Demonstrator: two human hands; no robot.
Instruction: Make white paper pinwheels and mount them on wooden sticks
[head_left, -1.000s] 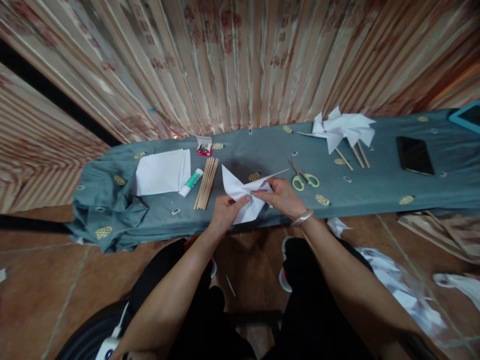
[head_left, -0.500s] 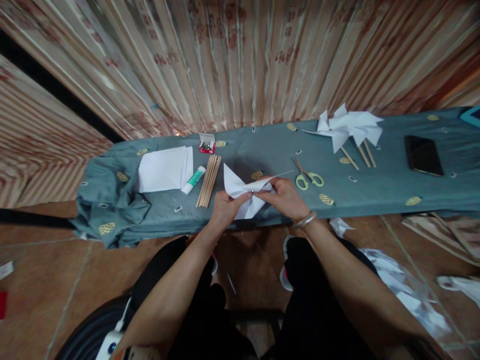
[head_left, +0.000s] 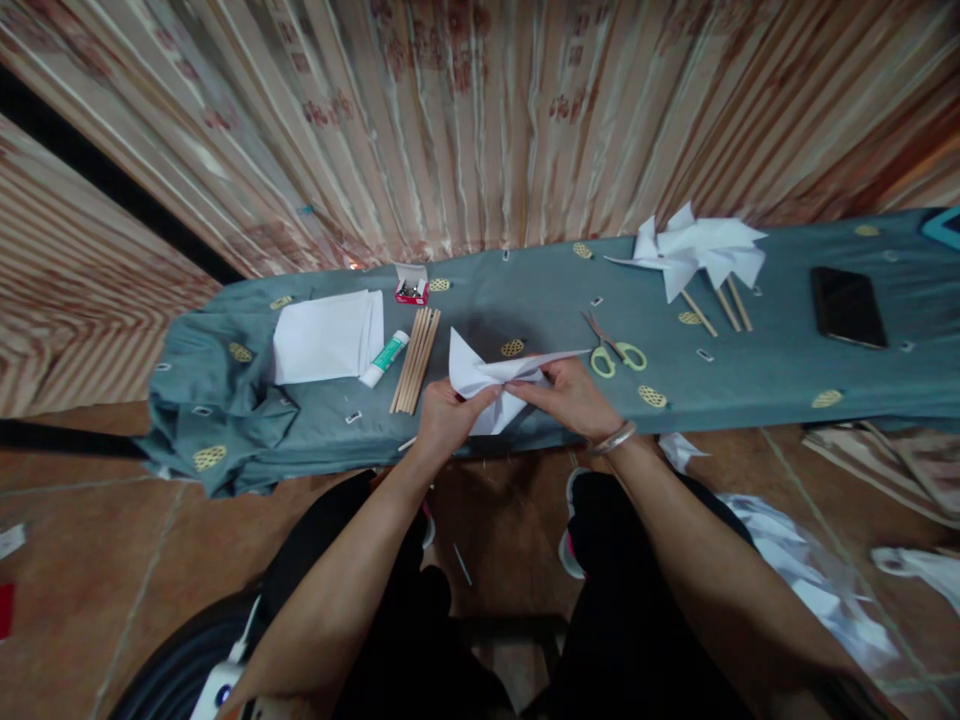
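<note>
Both hands hold a white paper pinwheel [head_left: 469,364] over the bench's near edge. My left hand [head_left: 444,415] is closed on its left side, thumb pressed near the centre. My right hand [head_left: 576,400], with a bracelet at the wrist, pinches the other side, its thumb reaching the centre too. The fingers behind the paper are hidden. Just left of the pinwheel lie several wooden sticks [head_left: 415,362] and a glue stick [head_left: 385,359]. To the right of my right hand are open scissors [head_left: 613,350] with green handles.
A stack of white paper [head_left: 324,340] and an open red box of pins [head_left: 412,287] lie at the left. Finished pinwheels on sticks [head_left: 701,250] and a black phone [head_left: 848,307] are at the right. Curtains [head_left: 480,120] hang behind the cloth-covered bench [head_left: 517,290]. Paper scraps [head_left: 810,575] litter the floor.
Both thumbs have closed in at the pinwheel's centre, covering the small pin head seen there earlier. A light stick end now shows by my left wrist. The rest stays put.
</note>
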